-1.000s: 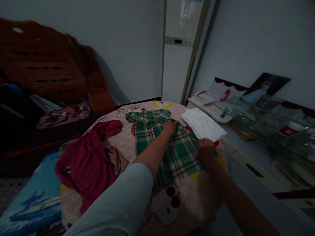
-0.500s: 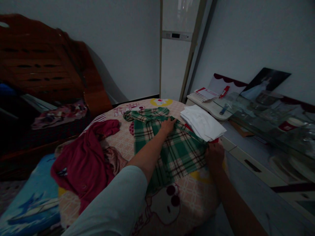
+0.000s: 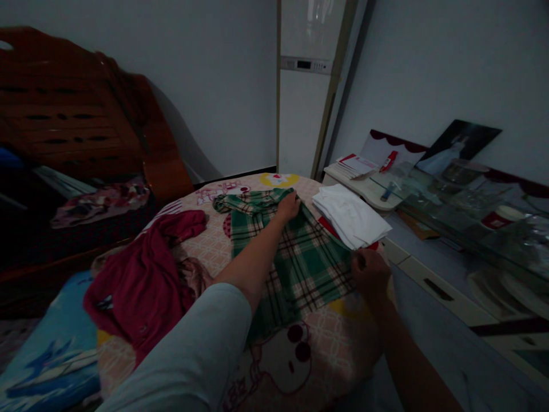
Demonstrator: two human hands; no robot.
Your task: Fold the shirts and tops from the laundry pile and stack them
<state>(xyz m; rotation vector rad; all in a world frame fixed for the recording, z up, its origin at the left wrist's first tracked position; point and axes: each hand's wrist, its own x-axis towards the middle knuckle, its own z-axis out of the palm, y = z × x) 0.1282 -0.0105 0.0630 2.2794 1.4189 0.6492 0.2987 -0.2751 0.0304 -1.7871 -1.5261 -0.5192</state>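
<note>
A green plaid shirt lies spread over a round table with a pink patterned cloth. My left hand is closed on the shirt's far edge, near a sleeve that lies folded across the top. At the shirt's right corner, my right hand pinches the hem, fingers closed. Just beyond the right hand sits a folded white garment, with something red under it. To the left of the plaid shirt is a crumpled maroon garment.
A carved wooden bench stands at the left, with cloth on its seat. A blue printed cushion lies at the lower left. On the right, a cabinet with a glass shelf holds cups and papers. A tall white appliance stands behind.
My left hand has moved slightly away along the shirt's far edge and now grips it. My right hand has shifted a little left with the hem. The view moved slightly.
</note>
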